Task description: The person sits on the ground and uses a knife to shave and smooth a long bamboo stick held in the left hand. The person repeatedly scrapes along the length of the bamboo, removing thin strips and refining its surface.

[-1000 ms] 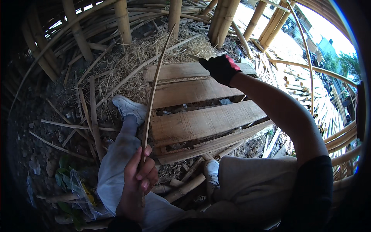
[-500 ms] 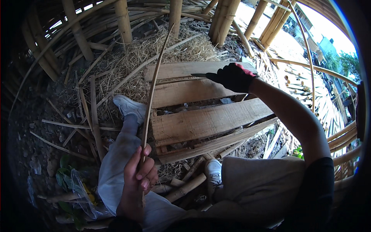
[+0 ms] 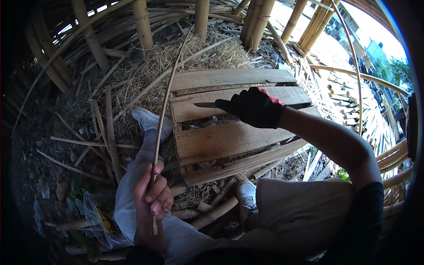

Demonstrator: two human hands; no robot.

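Beyond pallet (image 3: 221, 139), straw (image 3: 154, 66) and poles (image 3: 142, 24); plastic (image 3: 95, 223) beside left leg (image 3: 140, 168). Left hand (image 3: 152, 194) grasping strip (image 3: 166, 101) crossing before straw; gloved right hand (image 3: 256, 108) clenching knife (image 3: 204, 105), partly hiding pallet.

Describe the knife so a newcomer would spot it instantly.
Find the slatted wooden platform in the middle of the view. Over it, the right hand, in a red-and-black glove, grips the knife, which points left. Unlike the long, pale bamboo strip in the bare left hand, it is short, dark and tapered.
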